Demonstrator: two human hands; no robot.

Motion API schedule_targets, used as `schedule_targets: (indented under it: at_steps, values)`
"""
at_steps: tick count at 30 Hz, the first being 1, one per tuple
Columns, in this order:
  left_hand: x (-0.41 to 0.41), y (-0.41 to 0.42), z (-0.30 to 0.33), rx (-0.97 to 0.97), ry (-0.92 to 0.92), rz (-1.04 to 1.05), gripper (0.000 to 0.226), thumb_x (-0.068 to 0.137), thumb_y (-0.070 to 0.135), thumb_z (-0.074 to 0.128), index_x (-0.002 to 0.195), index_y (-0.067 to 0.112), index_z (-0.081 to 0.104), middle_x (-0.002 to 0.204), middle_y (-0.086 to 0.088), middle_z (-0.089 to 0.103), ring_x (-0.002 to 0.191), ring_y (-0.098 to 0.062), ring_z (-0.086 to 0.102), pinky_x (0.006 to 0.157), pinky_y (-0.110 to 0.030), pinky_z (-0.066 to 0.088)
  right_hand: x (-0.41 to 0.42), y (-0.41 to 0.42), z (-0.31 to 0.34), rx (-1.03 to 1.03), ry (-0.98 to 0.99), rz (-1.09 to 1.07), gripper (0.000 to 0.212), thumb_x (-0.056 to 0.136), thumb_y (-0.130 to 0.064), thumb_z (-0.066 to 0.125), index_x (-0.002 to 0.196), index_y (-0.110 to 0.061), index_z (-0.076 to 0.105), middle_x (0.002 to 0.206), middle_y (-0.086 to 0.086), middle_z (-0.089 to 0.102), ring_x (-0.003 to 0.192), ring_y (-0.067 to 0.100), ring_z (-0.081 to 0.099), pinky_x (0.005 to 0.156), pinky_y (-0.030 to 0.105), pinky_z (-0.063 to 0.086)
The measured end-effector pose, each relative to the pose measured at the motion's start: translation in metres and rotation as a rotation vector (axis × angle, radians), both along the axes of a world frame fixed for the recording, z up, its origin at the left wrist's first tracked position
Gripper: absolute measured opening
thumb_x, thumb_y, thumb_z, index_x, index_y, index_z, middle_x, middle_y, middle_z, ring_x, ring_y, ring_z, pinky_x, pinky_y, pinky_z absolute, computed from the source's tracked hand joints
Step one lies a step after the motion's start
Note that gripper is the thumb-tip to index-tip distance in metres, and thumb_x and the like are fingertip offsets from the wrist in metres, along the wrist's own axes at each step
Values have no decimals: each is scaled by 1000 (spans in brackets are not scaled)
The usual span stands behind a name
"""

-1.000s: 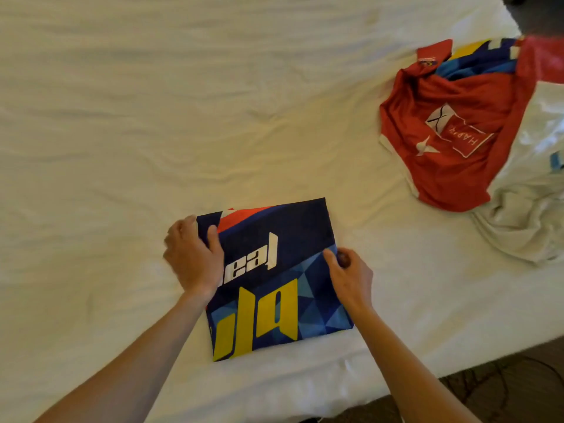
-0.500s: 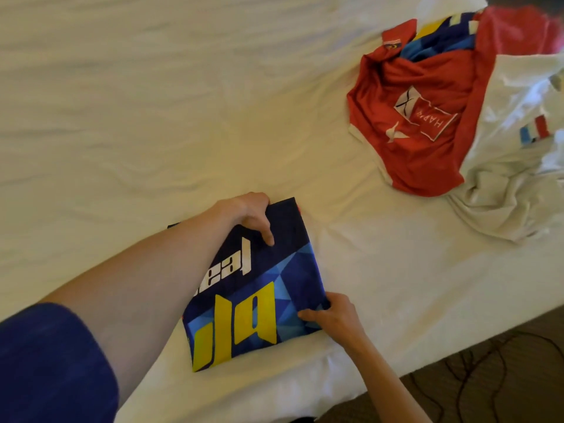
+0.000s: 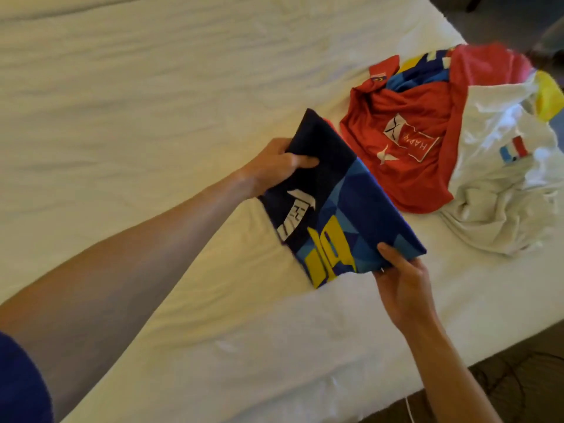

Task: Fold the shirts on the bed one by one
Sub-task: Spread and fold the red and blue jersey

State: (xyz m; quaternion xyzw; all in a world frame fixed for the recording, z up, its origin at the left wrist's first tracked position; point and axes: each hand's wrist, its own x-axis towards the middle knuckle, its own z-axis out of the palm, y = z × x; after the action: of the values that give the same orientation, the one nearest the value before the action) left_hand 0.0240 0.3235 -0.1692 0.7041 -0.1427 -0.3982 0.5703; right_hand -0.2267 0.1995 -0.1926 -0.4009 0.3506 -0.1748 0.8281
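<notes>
A folded navy and blue shirt (image 3: 345, 206) with yellow and white lettering hangs tilted just above the white bed sheet (image 3: 152, 87). My left hand (image 3: 280, 166) grips its far left edge, thumb on top. My right hand (image 3: 403, 276) holds its near right corner from below. To the right lies a crumpled red shirt (image 3: 409, 138) with a white logo, a blue and yellow shirt (image 3: 418, 71) partly under it. A rumpled white shirt (image 3: 503, 190) lies at the right edge of the bed.
The bed's near edge runs diagonally at the lower right, with dark carpet and thin cables (image 3: 500, 380) below it. The wide left and far parts of the sheet carry only wrinkles.
Both hands have taken hold of the folded blue shirt and lifted it off the sheet, carrying it right toward the pile. It was lying flat before.
</notes>
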Motion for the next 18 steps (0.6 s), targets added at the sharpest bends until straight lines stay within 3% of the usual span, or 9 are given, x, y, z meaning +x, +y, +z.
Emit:
schedule_targets:
  at_steps: [4, 7, 9, 11, 14, 16, 18]
  values:
    - [16, 32, 39, -201, -46, 114, 26, 72, 3, 64, 96, 10, 73, 99, -12, 73, 100, -33, 70, 88, -43, 57, 15, 0, 44, -360, -42, 140, 29, 69, -3, 75, 91, -20, 78, 91, 0, 74, 91, 19, 67, 79, 25, 54]
    - [15, 79, 29, -210, -147, 79, 27, 71, -11, 64, 94, 1, 72, 101, -22, 70, 99, -33, 68, 87, -41, 56, 15, 34, 42, -660, 1, 232, 33, 64, -5, 78, 85, -29, 76, 77, -11, 73, 74, 4, 65, 70, 16, 50]
    - [11, 116, 4, -110, -195, 52, 36, 69, -20, 73, 100, -4, 69, 106, -25, 67, 95, -21, 66, 84, -32, 55, 13, 66, 19, -866, -18, 354, 36, 65, -3, 78, 88, -30, 75, 84, -13, 74, 79, 5, 69, 73, 17, 51]
    - [4, 156, -29, 87, -261, 23, 41, 66, -25, 74, 103, -6, 70, 114, -26, 64, 97, -13, 64, 87, -24, 51, 6, 99, -15, -995, 6, 441, 38, 62, 4, 81, 86, -25, 77, 89, -16, 72, 84, 16, 70, 73, 27, 54]
    - [-14, 218, -78, 424, -338, -91, 34, 69, -20, 73, 95, 2, 77, 117, -16, 65, 109, -25, 62, 96, -29, 43, -13, 148, -62, -1175, 77, 592, 23, 68, -4, 75, 84, -20, 80, 91, -28, 67, 84, 14, 63, 70, 31, 55]
    - [-26, 252, -98, 505, -372, -103, 32, 68, -21, 67, 80, 7, 74, 110, -12, 67, 108, -29, 63, 97, -33, 44, -25, 173, -80, -1262, 53, 674, 17, 77, -21, 63, 84, -18, 79, 94, -21, 72, 81, 11, 57, 68, 28, 54]
    - [-32, 277, -109, 502, -448, -72, 42, 65, -23, 65, 68, 19, 72, 106, -10, 67, 104, -31, 65, 95, -36, 47, -31, 198, -88, -1292, 15, 702, 18, 85, -26, 62, 84, -17, 78, 96, -12, 73, 78, 15, 60, 69, 26, 54]
